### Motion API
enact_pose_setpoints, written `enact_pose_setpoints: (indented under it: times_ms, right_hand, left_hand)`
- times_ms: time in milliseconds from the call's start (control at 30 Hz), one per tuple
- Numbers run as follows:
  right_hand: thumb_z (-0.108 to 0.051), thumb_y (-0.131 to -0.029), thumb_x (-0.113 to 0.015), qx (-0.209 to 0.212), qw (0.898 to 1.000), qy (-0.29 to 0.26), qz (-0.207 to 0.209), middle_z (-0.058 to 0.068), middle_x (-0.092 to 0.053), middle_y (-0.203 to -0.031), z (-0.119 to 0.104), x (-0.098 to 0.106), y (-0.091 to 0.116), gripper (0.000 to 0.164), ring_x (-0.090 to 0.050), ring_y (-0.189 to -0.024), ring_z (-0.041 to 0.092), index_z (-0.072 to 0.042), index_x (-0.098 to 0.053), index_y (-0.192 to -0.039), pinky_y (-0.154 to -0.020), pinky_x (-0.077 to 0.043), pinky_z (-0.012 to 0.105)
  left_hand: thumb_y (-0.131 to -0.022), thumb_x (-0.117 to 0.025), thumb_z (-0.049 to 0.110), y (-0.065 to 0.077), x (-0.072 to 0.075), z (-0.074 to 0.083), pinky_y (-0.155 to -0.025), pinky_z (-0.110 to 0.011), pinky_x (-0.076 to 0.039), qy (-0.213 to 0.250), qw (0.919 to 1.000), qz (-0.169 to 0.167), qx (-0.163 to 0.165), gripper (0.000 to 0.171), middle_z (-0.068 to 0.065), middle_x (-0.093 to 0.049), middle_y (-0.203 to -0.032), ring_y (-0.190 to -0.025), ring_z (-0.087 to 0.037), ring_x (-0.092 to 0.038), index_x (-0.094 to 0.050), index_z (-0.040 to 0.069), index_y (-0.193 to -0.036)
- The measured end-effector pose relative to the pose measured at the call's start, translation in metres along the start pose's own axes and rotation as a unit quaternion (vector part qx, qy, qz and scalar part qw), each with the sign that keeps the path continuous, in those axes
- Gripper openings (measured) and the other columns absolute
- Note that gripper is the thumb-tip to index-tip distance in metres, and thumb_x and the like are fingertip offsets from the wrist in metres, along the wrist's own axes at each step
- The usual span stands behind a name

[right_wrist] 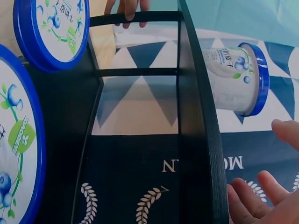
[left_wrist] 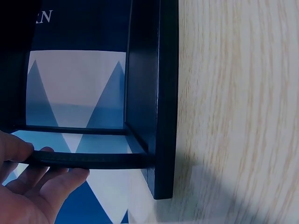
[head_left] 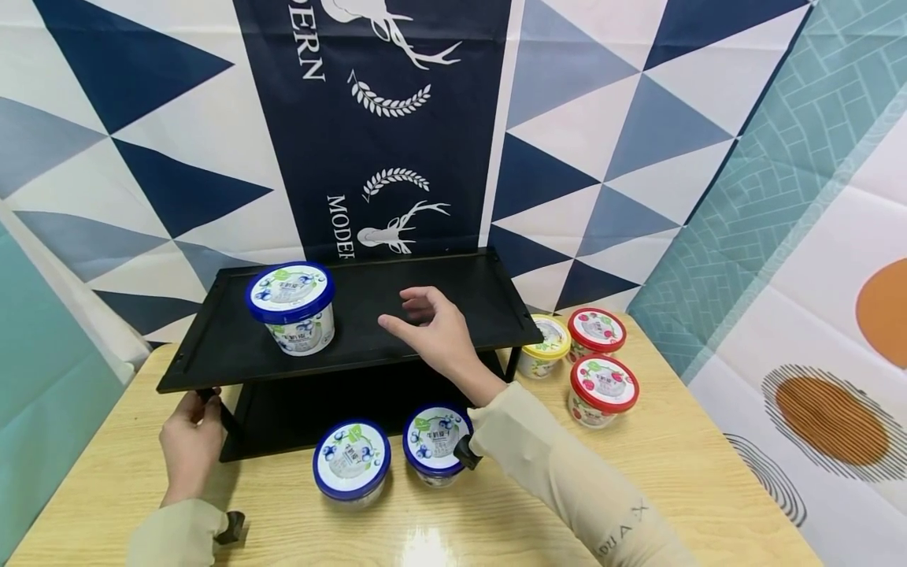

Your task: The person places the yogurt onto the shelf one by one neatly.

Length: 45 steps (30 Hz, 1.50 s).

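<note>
My left hand (head_left: 191,437) grips the front left post (left_wrist: 93,161) of a black two-tier shelf (head_left: 397,303), fingers and thumb round it. My right hand (head_left: 441,331) hovers above the right half of the upper board, its fingers loosely bent and holding nothing. A tub with a blue lid (head_left: 290,295) and blueberry print stands upright on the upper board, left of the right hand. Two more blue-lidded tubs stand on the table at the shelf's front edge, a left one (head_left: 352,459) and a right one (head_left: 435,441) partly behind the right sleeve.
Right of the shelf stand a yellow-lidded tub (head_left: 546,339) and two red-lidded tubs, one behind (head_left: 597,329) and one in front (head_left: 604,384). The shelf's back is close to a patterned cloth (head_left: 567,142). Everything rests on a light wooden table (head_left: 283,504).
</note>
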State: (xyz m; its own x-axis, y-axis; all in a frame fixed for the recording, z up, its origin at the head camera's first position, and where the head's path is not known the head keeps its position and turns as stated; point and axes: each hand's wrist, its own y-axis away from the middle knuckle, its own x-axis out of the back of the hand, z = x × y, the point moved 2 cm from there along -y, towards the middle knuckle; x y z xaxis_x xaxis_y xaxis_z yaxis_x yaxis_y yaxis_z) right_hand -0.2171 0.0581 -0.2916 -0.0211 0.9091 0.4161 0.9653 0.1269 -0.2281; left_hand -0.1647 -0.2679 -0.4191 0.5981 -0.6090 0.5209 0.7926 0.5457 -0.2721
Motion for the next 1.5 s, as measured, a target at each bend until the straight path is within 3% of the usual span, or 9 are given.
enact_pose_setpoints:
  times_ms: [1033, 1167, 1400, 1500]
  right_hand:
    - [-0.032, -0.082, -0.071, -0.003, 1.0, -0.011, 0.01, 0.005, -0.062, -0.114, 0.013, 0.045, 0.026, 0.042, -0.06, -0.102, 0.018, -0.017, -0.056, -0.119, -0.092, -0.047, 0.036]
    - [-0.032, -0.082, -0.071, -0.003, 1.0, -0.017, 0.009, 0.002, -0.062, -0.113, 0.013, 0.048, 0.033, 0.041, -0.06, -0.102, 0.016, -0.019, -0.056, -0.118, -0.09, -0.047, 0.034]
    - [-0.027, -0.083, -0.071, 0.018, 1.0, -0.013, 0.013, 0.004, -0.063, -0.112, 0.014, 0.055, 0.044, 0.039, -0.061, -0.1, 0.018, -0.016, -0.057, -0.118, -0.085, -0.049, 0.032]
    - [-0.026, -0.083, -0.072, 0.015, 1.0, -0.015, 0.012, 0.005, -0.063, -0.113, 0.016, 0.058, 0.047, 0.04, -0.06, -0.101, 0.019, -0.015, -0.057, -0.118, -0.086, -0.049, 0.033]
  left_hand:
    - [-0.095, -0.046, 0.015, -0.001, 0.0, 0.0, -0.064, -0.009, -0.034, 0.003, 1.0, 0.002, -0.002, 0.024, -0.022, -0.065, -0.102, -0.072, 0.024, -0.034, -0.064, 0.003, -0.105]
    - [-0.095, -0.047, 0.016, -0.001, 0.0, 0.0, -0.064, -0.01, -0.035, -0.001, 1.0, 0.007, 0.003, 0.023, -0.016, -0.064, -0.098, -0.073, 0.022, -0.035, -0.065, 0.004, -0.103]
    - [-0.095, -0.048, 0.018, -0.002, 0.0, 0.0, -0.064, -0.009, -0.035, 0.001, 0.9999, 0.013, 0.007, 0.022, 0.019, -0.055, -0.082, -0.072, 0.021, -0.037, -0.066, 0.006, -0.102]
    - [-0.095, -0.048, 0.017, -0.001, 0.0, 0.0, -0.064, -0.009, -0.035, 0.0, 0.9999, 0.013, 0.006, 0.022, 0.011, -0.06, -0.083, -0.073, 0.021, -0.037, -0.066, 0.005, -0.102]
